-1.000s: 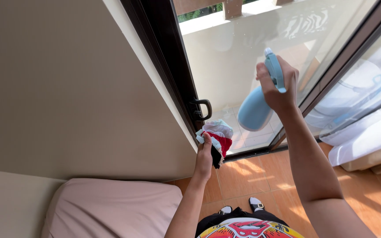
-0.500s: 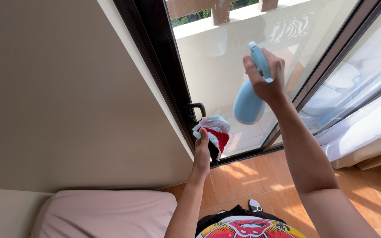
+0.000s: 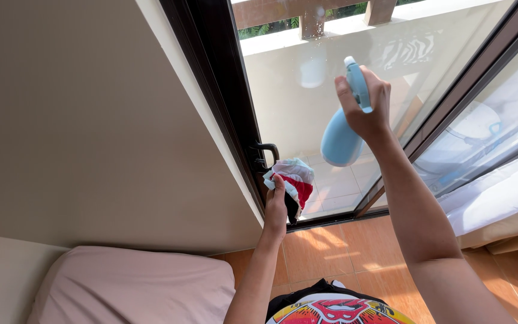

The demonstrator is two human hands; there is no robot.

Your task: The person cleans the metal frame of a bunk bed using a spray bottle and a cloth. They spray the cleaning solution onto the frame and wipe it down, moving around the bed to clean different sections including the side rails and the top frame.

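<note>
Glass door [image 3: 331, 114], one spray bottle [image 3: 342, 135], one cloth [image 3: 292, 180]

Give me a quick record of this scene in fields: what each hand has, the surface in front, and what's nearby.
left hand: grips a bunched cloth, white, red and pale blue, held by the door frame
right hand: raised, wrapped round a light blue spray bottle, nozzle end up
surface in front: glass door with a dark frame and a black handle
nearby: pink cushion lower left, orange tiled floor, beige wall
</note>
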